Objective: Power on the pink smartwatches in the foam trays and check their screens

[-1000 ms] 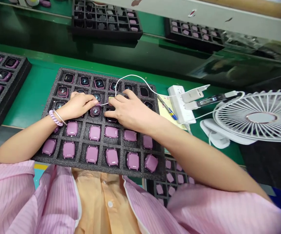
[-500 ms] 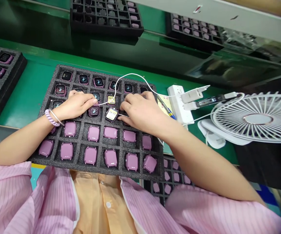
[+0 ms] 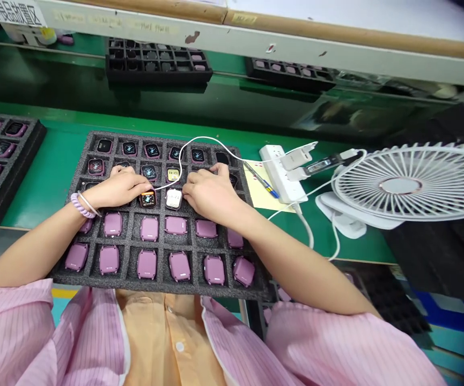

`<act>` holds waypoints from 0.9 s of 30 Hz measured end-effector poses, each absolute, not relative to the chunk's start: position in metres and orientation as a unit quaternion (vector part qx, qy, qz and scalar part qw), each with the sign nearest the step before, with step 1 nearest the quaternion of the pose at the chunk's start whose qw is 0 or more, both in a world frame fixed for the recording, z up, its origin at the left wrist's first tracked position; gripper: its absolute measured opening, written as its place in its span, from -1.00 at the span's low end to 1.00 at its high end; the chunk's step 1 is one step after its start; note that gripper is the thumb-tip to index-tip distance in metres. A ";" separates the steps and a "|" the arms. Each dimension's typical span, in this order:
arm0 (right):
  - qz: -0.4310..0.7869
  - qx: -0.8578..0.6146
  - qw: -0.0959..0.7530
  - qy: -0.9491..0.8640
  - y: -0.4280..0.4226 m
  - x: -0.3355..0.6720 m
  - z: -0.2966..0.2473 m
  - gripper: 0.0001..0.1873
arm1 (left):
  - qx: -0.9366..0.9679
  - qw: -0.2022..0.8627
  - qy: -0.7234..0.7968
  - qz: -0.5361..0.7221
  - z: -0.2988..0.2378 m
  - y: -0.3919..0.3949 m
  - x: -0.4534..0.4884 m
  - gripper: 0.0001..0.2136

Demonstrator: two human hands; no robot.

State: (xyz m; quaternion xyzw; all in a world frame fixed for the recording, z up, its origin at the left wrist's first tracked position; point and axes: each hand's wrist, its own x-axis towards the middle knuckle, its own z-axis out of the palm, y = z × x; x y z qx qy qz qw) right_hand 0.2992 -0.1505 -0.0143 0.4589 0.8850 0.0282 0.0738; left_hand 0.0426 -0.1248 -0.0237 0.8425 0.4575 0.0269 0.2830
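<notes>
At the left hand (image 3: 125,186), the white cable (image 3: 207,137) is pinched above the orange-lit watch (image 3: 148,199), presumably for steadiness. Between the hands, the white-lit watch (image 3: 173,199) is cradled by the foam tray (image 3: 125,257); beside it, the right hand (image 3: 210,188) is curled, its grip hidden.

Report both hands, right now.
Left hand: closed, pinching the cable by the orange-lit watch.
Right hand: fingers curled beside the white-lit watch; whether it grips anything cannot be told.
</notes>
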 end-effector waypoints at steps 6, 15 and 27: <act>0.016 0.490 0.048 0.870 -0.153 0.293 -0.014 -0.70 | 0.834 0.297 0.464 0.035 -0.022 -0.122 0.047 -0.61; -0.055 0.565 -0.157 0.808 -0.180 0.349 -0.014 -0.85 | 0.739 0.238 0.559 0.290 0.005 -0.153 0.019 -0.66; -0.145 0.699 -0.336 0.614 -0.288 0.411 -0.082 -0.73 | 0.666 0.297 0.620 0.289 -0.031 -0.235 -0.059 -0.82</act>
